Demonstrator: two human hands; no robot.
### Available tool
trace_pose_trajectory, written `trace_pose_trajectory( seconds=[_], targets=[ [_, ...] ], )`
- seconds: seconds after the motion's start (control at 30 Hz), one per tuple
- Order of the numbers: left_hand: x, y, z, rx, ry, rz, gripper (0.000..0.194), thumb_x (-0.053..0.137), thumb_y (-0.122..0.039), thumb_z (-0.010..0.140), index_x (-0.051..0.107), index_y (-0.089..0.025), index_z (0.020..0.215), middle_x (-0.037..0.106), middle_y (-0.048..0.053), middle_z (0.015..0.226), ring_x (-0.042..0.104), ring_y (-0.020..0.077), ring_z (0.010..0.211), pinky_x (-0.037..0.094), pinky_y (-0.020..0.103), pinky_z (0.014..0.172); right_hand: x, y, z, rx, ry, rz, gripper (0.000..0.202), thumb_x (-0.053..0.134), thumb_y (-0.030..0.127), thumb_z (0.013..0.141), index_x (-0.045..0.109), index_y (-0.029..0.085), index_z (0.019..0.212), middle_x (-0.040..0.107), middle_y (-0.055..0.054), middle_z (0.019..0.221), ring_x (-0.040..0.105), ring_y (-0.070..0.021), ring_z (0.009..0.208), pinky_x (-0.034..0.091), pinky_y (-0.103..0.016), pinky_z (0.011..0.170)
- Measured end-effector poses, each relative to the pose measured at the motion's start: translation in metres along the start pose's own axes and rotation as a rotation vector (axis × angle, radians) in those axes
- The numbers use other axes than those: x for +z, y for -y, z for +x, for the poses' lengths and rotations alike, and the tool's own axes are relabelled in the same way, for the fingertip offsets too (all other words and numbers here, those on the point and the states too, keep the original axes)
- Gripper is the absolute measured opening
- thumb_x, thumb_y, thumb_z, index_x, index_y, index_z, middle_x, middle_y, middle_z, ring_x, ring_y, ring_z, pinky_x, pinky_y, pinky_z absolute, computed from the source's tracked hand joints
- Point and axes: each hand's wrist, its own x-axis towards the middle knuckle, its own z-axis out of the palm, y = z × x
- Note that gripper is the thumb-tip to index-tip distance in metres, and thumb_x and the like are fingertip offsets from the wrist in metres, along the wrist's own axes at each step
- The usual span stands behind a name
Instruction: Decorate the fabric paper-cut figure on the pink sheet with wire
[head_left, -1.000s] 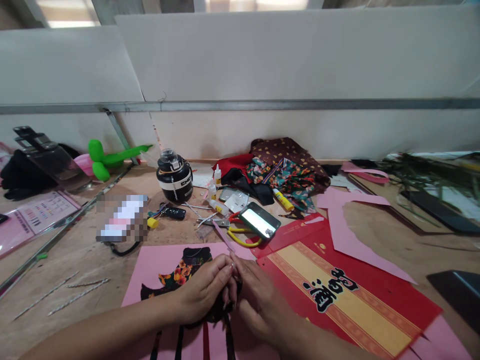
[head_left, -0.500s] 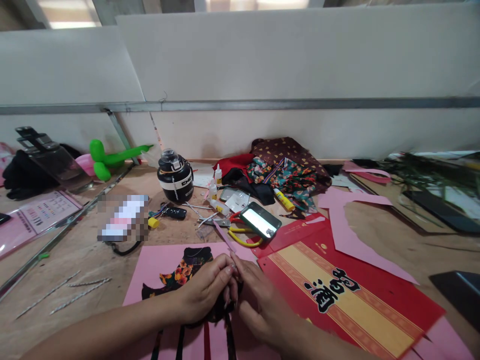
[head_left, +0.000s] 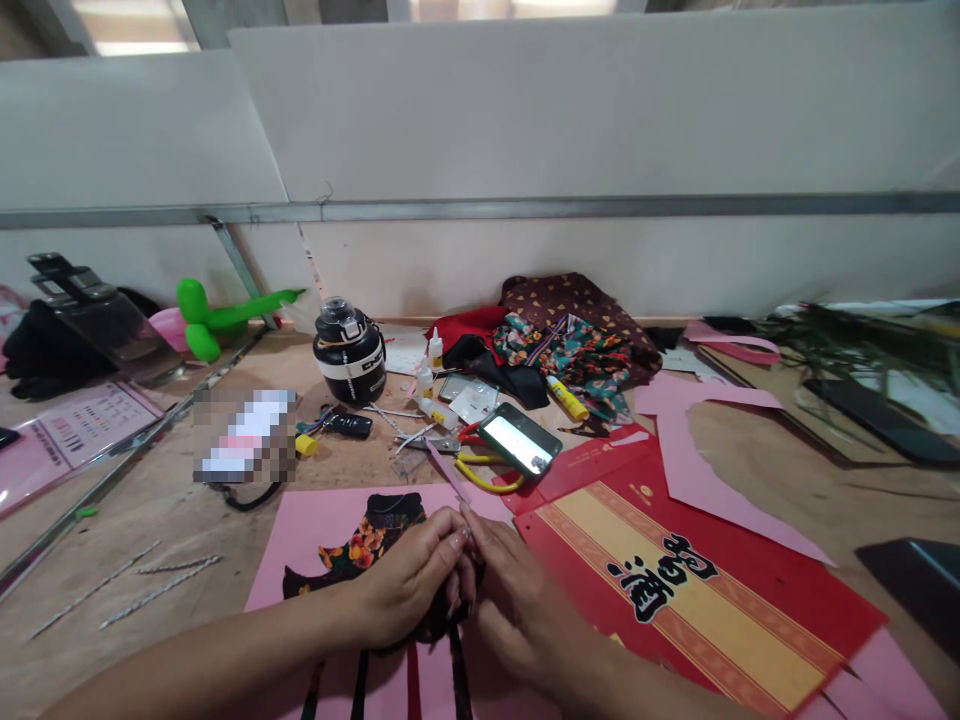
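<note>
While the left hand [head_left: 412,585] and right hand [head_left: 521,590] meet at the fingers, contents I can't tell, I mark the floral cutout [head_left: 367,543] on pink paper [head_left: 311,520], partly under the nearer left hand, strips [head_left: 413,685] running toward the wearer.

A flat, dark fabric cut-out [head_left: 367,540] with orange and yellow flowers lies partly hidden on a pink sheet [head_left: 294,522], its top close to the far edge, its pointed tip toward the left edge, dark strips [head_left: 360,685] and a red strip [head_left: 414,685] below.
</note>
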Motion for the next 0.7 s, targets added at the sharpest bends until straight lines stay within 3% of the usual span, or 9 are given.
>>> trace_pose_trajectory(
  seconds=[0.27, 0.7],
  targets=[
    [-0.0017, 0.0009, 0.0002, -0.01, 0.022, -0.009, 0.041, 0.028, -0.056, 0.092, 0.042, -0.018, 0.09, 0.052, -0.001, 0.068, 0.046, 0.0093, 0.053, 0.04, 0.022, 0.051, -0.0022, -0.0004, 0.0005, 0.028, 0.01, 0.037, 0.082, 0.043, 0.002, 0.069, 0.023, 0.025, 0.144, 0.046, -0.01, 0.137, 0.043, -0.0227, 0.127, 0.04, -0.045, 0.104],
    [-0.0027, 0.0075, 0.0038, 0.002, 0.019, 0.022, 0.042, 0.03, -0.056, 0.091, 0.044, -0.017, 0.092, 0.054, 0.0, 0.065, 0.047, 0.0105, 0.053, 0.04, 0.022, 0.052, -0.0013, -0.0022, 0.0001, -0.074, 0.005, -0.086, 0.081, 0.043, 0.004, 0.071, 0.019, 0.02, 0.146, 0.048, -0.013, 0.134, 0.045, -0.0251, 0.122, 0.042, -0.046, 0.102]
  ],
)
